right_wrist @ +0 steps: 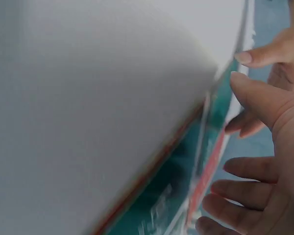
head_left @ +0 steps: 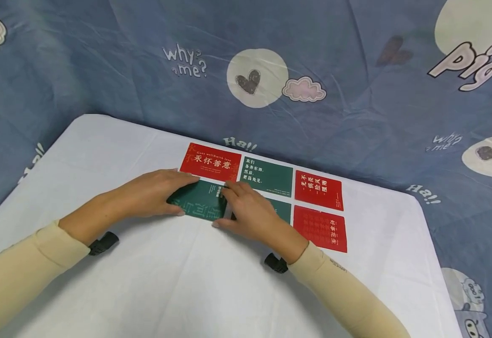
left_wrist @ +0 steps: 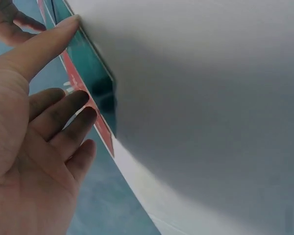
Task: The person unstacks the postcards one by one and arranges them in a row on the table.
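Observation:
A green card [head_left: 201, 199] with pale Chinese characters lies flat on the white table between the two hands. My left hand [head_left: 155, 192] is at its left end, thumb by the near edge and index finger over the far edge. Seen from the left wrist, the thumb [left_wrist: 51, 44] touches the card's edge and the other fingers are loosely bent. At the card's right end is my right hand [head_left: 252, 211], its fingertips on the far corner and its thumb by the near corner. Straight, spread fingers [right_wrist: 247, 193] show in the right wrist view.
Behind lie a red card [head_left: 212, 162], a green card [head_left: 267, 176] and another red card [head_left: 319, 190]. Another green card [head_left: 281, 209] is partly hidden by the right hand, beside a red card [head_left: 319, 228]. A patterned blue cloth [head_left: 144, 94] hangs behind the table [head_left: 165, 281].

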Action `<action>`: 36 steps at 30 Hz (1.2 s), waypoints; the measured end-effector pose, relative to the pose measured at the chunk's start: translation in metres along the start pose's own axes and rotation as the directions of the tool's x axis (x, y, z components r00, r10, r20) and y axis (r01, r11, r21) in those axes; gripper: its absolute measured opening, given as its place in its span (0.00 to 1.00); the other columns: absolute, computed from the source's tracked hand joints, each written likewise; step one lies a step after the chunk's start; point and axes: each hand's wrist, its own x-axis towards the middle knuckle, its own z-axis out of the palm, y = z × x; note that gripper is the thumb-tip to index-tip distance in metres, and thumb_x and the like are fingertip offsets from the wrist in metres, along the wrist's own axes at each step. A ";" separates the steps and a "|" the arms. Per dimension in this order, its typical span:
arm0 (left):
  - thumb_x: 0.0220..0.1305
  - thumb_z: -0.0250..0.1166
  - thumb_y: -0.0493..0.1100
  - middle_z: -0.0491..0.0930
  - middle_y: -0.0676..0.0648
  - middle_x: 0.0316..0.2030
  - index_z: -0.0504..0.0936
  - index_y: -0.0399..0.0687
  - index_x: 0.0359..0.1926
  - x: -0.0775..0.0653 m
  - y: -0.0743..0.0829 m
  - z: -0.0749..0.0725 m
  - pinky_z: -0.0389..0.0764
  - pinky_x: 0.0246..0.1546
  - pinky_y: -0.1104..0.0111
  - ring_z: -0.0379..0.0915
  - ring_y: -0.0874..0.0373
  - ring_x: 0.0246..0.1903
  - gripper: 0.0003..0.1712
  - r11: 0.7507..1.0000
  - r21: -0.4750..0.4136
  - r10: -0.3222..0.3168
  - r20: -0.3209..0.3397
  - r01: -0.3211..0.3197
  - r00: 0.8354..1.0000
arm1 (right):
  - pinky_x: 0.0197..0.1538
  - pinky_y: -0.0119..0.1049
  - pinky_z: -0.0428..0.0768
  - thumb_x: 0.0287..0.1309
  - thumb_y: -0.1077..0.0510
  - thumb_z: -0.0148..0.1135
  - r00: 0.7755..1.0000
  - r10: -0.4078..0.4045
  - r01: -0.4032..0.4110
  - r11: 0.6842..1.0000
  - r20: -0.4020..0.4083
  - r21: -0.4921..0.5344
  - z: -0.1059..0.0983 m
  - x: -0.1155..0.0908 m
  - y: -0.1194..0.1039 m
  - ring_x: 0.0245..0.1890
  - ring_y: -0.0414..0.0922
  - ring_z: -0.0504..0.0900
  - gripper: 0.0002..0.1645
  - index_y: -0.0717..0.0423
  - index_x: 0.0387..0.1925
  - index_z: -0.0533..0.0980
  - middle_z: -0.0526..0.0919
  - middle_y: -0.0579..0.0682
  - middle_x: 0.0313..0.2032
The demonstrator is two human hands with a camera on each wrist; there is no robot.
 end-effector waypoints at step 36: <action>0.49 0.76 0.54 0.74 0.47 0.60 0.71 0.43 0.65 0.074 0.088 0.046 0.61 0.67 0.58 0.67 0.51 0.61 0.44 0.966 0.066 0.256 -0.073 -0.251 0.964 | 0.59 0.43 0.75 0.41 0.41 0.77 0.982 0.170 -0.173 0.984 0.081 0.029 -0.016 -0.092 0.078 0.61 0.49 0.71 0.51 0.54 0.66 0.68 0.73 0.51 0.61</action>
